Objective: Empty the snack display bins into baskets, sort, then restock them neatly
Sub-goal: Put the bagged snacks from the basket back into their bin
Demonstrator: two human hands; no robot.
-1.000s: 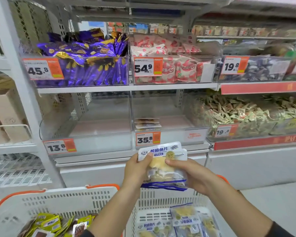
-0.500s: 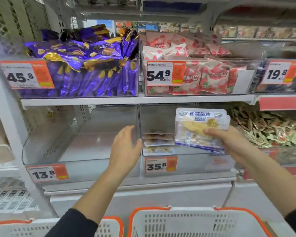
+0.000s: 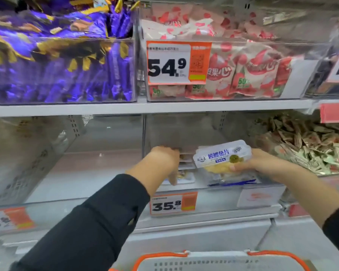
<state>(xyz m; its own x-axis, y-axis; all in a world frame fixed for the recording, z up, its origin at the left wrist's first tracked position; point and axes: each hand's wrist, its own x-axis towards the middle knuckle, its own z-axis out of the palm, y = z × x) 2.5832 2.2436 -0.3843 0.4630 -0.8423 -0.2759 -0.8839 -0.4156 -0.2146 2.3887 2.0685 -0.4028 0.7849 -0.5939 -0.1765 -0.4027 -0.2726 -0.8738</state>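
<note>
My right hand [image 3: 262, 165] grips a few stacked white-and-blue fish-slice packets [image 3: 221, 155] and holds them low inside the clear bin [image 3: 213, 200] tagged 35.8 on the lower shelf. My left hand [image 3: 162, 161] reaches into the same bin. Its fingers touch the left side of a small pile of the same packets [image 3: 186, 167] lying on the bin floor, and its thumb points down. The fingertips are partly hidden by the pile.
The clear bin [image 3: 86, 173] to the left holds nothing. Above are a bin of purple-gold wrappers [image 3: 57, 65] and one of pink strawberry packs [image 3: 252, 71]. Small wrapped snacks [image 3: 311, 149] fill the bin at right. A white, orange-rimmed basket [image 3: 223, 261] stands below.
Both hands rose from above the baskets to the shelf. The right hand carried the packets into the 35.8 bin, and the left hand let go of them and moved onto the pile there.
</note>
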